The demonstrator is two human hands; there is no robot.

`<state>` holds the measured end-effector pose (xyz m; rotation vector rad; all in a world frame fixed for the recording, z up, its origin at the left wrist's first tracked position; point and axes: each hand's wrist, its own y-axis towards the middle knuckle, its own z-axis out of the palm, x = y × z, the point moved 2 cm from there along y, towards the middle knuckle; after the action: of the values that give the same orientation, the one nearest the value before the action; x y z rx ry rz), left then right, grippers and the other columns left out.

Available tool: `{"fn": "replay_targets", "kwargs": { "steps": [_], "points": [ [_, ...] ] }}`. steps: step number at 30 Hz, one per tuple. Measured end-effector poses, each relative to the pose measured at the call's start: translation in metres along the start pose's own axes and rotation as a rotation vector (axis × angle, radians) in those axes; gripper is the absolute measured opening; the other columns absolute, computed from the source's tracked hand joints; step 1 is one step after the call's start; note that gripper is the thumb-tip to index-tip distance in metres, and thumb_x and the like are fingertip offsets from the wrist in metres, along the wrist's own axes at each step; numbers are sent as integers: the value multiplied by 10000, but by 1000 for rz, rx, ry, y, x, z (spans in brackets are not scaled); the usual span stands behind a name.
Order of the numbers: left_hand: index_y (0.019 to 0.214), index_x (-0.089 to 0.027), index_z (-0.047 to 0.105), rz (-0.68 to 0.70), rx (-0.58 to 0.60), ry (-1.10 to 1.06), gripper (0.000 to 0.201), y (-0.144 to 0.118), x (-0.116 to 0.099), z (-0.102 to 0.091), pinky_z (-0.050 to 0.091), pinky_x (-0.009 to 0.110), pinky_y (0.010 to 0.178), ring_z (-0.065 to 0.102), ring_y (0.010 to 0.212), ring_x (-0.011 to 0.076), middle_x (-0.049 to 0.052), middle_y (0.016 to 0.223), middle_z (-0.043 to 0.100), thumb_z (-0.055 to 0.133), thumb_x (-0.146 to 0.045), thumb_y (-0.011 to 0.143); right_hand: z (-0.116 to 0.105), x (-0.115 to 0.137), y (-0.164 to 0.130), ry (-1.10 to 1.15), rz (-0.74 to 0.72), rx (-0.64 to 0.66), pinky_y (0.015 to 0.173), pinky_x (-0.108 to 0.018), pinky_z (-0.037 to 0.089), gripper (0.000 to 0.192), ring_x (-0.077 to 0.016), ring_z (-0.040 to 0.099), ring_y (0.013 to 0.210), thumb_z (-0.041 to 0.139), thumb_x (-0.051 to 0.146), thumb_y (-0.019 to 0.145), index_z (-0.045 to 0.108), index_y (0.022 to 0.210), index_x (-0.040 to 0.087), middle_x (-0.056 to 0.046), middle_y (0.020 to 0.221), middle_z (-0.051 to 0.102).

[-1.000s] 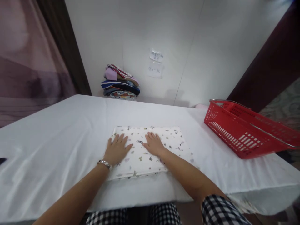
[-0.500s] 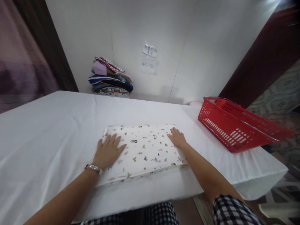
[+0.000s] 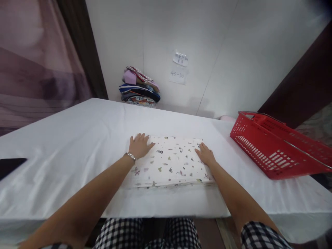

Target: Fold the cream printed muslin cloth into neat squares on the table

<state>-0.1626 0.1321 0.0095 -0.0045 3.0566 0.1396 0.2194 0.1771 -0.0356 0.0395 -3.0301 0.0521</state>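
A folded white cloth (image 3: 171, 162) with small printed figures and plants lies flat near the table's front edge. My left hand (image 3: 140, 145) rests open on its far left corner, fingers spread and pointing away from me; a silver bracelet circles that wrist. On the far right corner lies my right hand (image 3: 206, 154), also open, palm down with the fingers stretched out. Several layers show along the cloth's near edge. Neither hand grips the fabric.
A red plastic basket (image 3: 280, 152) with metal handles stands at the right of the white-covered table (image 3: 77, 145). Against the back wall sits a stack of folded fabrics (image 3: 140, 88). Paper signs (image 3: 178, 69) hang on the wall. A dark flat object (image 3: 10, 166) lies at far left.
My left hand has slid forward along the cloth's left side to its far corner. The right hand stays near its corner. The camera view has turned left.
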Motion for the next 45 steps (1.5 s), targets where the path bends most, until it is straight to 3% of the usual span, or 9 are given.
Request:
{"fn": "replay_targets", "kwargs": {
  "steps": [6, 11, 19, 23, 27, 33, 37, 42, 45],
  "points": [
    [1415, -176, 351, -91, 25, -52, 679, -1, 20, 18, 279, 578, 1038, 116, 1420, 310, 101, 1543, 205, 218, -581, 886, -2, 0, -2, 7, -12, -9, 1102, -464, 206, 627, -243, 215, 1397, 237, 521, 933, 279, 1452, 172, -77, 1545, 193],
    [1371, -198, 413, -47, 14, -71, 604, -1, 21, 13, 317, 521, 1038, 145, 1413, 294, 90, 1527, 257, 265, -542, 897, -7, 9, -12, -49, -11, -72, 1111, -494, 151, 577, -274, 152, 1413, 244, 474, 950, 362, 1411, 147, -93, 1531, 235],
    [1372, -208, 411, 57, 48, -39, 529, -37, 30, 10, 319, 474, 1058, 150, 1418, 267, 72, 1514, 293, 301, -458, 918, -3, 26, -75, 12, -183, 0, 1125, -454, 127, 561, -248, 164, 1417, 262, 450, 954, 346, 1419, 148, -105, 1527, 243],
    [1361, -194, 427, 67, 22, -70, 537, -71, 38, 11, 315, 449, 1069, 224, 1397, 281, 81, 1513, 295, 337, -466, 907, -3, 16, -109, 44, -217, -13, 1122, -449, 145, 534, -241, 186, 1411, 302, 427, 947, 381, 1397, 149, -105, 1514, 278],
    [1379, -142, 391, -2, -16, -97, 554, -98, 38, 10, 324, 415, 1070, 331, 1354, 256, 126, 1514, 276, 323, -433, 912, -2, -4, -132, 50, -151, -129, 1097, -477, 198, 472, -242, 257, 1382, 301, 400, 948, 436, 1349, 190, -84, 1477, 362],
    [1360, -142, 426, -93, -79, -80, 549, -121, 35, 6, 370, 431, 1031, 439, 1274, 299, 138, 1458, 381, 361, -430, 898, -2, -29, -151, 82, -138, -189, 1046, -369, 324, 434, -215, 361, 1326, 292, 347, 951, 495, 1292, 171, -101, 1438, 418],
    [1324, -84, 470, -79, -152, -133, 543, -132, 39, 7, 367, 418, 1039, 444, 1268, 303, 182, 1414, 429, 383, -403, 892, -2, -40, -159, 81, -92, -214, 1055, -418, 319, 421, -230, 366, 1327, 293, 316, 953, 496, 1296, 180, -99, 1422, 440],
    [1194, -133, 588, 161, -372, -170, 478, -154, 25, 4, 358, 477, 1027, 460, 1248, 303, 162, 1372, 486, 373, -448, 907, 5, -45, -166, 151, -239, -341, 1064, -486, 332, 428, -282, 354, 1335, 327, 307, 932, 556, 1245, 125, -144, 1382, 478],
    [1185, -167, 601, 415, -332, -186, 479, -165, 9, 5, 353, 475, 1029, 496, 1211, 288, 137, 1333, 535, 407, -497, 896, 8, -46, -169, 193, -406, -314, 1087, -475, 333, 428, -273, 376, 1325, 396, 308, 901, 563, 1249, 122, -140, 1353, 511]
  ]
}}
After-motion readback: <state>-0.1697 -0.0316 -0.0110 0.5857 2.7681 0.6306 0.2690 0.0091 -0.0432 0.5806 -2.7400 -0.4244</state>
